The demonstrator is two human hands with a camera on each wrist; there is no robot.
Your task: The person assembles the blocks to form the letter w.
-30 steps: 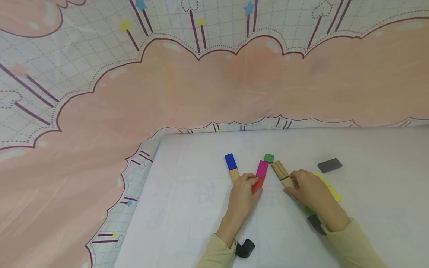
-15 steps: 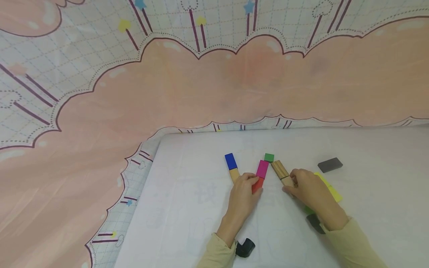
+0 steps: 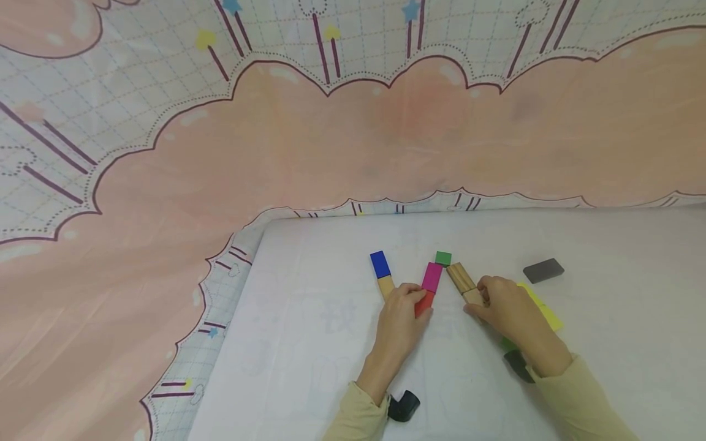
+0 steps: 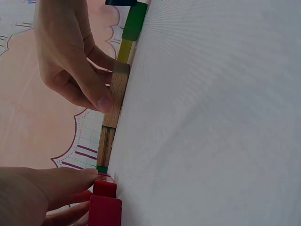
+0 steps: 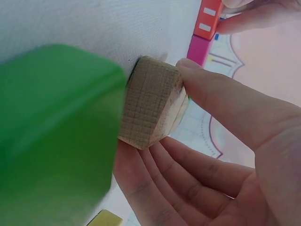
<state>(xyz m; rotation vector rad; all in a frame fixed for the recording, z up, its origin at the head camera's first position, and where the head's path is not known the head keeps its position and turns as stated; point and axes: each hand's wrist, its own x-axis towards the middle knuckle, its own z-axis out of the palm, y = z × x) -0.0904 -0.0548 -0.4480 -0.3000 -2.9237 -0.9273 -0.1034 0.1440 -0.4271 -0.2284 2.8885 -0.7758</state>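
My left hand (image 3: 399,318) rests low on the table and holds a red block (image 3: 425,302) between thumb and fingers. A magenta block (image 3: 432,277) stands end to end with the red one, leading up to a small green block (image 3: 443,258). On the other side, my right hand (image 3: 513,312) pinches a plain wooden block (image 3: 473,297). That block's far end meets a grooved wooden block (image 3: 461,277), which slants up towards the small green block. The right wrist view shows the thumb and fingers on opposite sides of the plain wooden block (image 5: 150,103).
Left of the hands lie a blue block (image 3: 380,264) and a tan block (image 3: 385,286), end to end. A dark grey block (image 3: 543,270) lies at the back right. Yellow pieces (image 3: 546,309) and another green block (image 3: 508,344), partly hidden, are by the right forearm.
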